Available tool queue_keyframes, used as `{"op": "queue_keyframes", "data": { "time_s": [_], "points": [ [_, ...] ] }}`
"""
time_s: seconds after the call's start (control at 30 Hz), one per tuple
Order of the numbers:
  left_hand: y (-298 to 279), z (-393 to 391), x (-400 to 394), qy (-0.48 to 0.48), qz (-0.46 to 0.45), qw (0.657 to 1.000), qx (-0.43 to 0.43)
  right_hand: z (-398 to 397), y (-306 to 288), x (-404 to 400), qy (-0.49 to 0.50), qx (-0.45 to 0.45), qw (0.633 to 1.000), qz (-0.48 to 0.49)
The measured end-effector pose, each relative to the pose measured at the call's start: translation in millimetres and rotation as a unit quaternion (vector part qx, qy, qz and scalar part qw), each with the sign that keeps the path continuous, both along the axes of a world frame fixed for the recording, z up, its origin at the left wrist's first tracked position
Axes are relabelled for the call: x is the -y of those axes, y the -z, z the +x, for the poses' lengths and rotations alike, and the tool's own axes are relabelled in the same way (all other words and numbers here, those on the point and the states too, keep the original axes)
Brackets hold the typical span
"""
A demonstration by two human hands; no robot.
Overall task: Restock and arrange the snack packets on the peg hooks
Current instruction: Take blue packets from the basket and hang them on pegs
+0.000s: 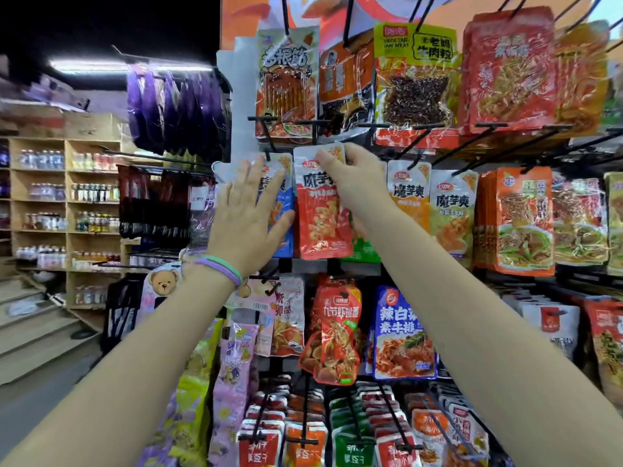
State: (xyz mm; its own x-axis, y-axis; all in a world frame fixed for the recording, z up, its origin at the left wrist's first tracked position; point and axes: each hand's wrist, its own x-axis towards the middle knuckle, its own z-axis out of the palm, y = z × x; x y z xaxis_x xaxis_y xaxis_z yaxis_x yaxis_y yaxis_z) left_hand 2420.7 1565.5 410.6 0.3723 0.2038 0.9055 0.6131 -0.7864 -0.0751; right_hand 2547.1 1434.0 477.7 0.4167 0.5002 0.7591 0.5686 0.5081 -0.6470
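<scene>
A red-and-white snack packet (322, 217) hangs at the middle row of the peg rack, just under a black peg hook (315, 129). My right hand (354, 187) pinches its top right corner. To its left hangs a blue-and-white packet (281, 210); my left hand (247, 210) lies flat against it with fingers straight. Orange (408, 193) and yellow (453, 210) packets of the same brand hang to the right.
Rows of snack packets fill the rack above and below, with black hooks (397, 419) jutting out at the bottom. Purple packets (175, 109) hang on a side rack at left. Wooden shelves with bottles (67, 193) and steps (37, 328) lie further left.
</scene>
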Motion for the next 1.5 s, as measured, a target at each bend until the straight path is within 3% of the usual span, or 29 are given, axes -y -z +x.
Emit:
{"op": "queue_keyframes", "data": {
  "time_s": [0.43, 0.53, 0.7, 0.77, 0.83, 0.93, 1.0, 1.17, 1.27, 1.33, 1.4, 1.47, 1.5],
  "points": [
    [0, -4, 8, 0.092, -0.047, 0.994, 0.041, -1, -13, -17, 0.045, 0.025, 0.997, 0.05],
    [-1, -2, 10, 0.085, -0.051, 0.994, 0.036, -2, -16, -19, 0.058, 0.043, 0.996, 0.043],
    [1, 3, 3, 0.034, -0.015, 0.999, 0.02, -1, -23, -22, 0.09, -0.005, 0.996, -0.007],
    [3, 4, -1, 0.037, -0.002, 0.999, 0.023, 0, -22, -21, 0.143, 0.052, 0.988, -0.014],
    [5, 4, -5, 0.044, 0.006, 0.999, 0.029, 0, -12, -18, 0.206, 0.153, 0.966, 0.037],
    [7, 4, -7, 0.046, 0.012, 0.998, 0.031, 1, 12, -10, 0.305, 0.301, 0.887, 0.174],
    [9, 3, -7, 0.055, 0.009, 0.998, 0.035, 4, 27, -11, 0.33, 0.374, 0.845, 0.191],
    [17, -5, -14, 0.164, -0.01, 0.984, 0.072, 21, 47, -20, 0.402, 0.507, 0.762, -0.018],
    [20, -10, -19, 0.264, -0.116, 0.949, 0.124, 25, 50, -25, 0.444, 0.513, 0.731, -0.071],
    [18, -12, -19, 0.345, -0.247, 0.892, 0.159, 21, 55, -24, 0.412, 0.476, 0.777, 0.004],
    [11, -14, -23, 0.421, -0.352, 0.811, 0.204, 4, 59, -19, 0.315, 0.363, 0.873, 0.077],
    [1, -11, -28, 0.457, -0.406, 0.753, 0.243, -20, 58, -17, 0.188, 0.234, 0.954, 0.018],
    [-3, -9, -30, 0.464, -0.421, 0.737, 0.252, -29, 57, -20, 0.139, 0.181, 0.973, -0.035]
  ]
}}
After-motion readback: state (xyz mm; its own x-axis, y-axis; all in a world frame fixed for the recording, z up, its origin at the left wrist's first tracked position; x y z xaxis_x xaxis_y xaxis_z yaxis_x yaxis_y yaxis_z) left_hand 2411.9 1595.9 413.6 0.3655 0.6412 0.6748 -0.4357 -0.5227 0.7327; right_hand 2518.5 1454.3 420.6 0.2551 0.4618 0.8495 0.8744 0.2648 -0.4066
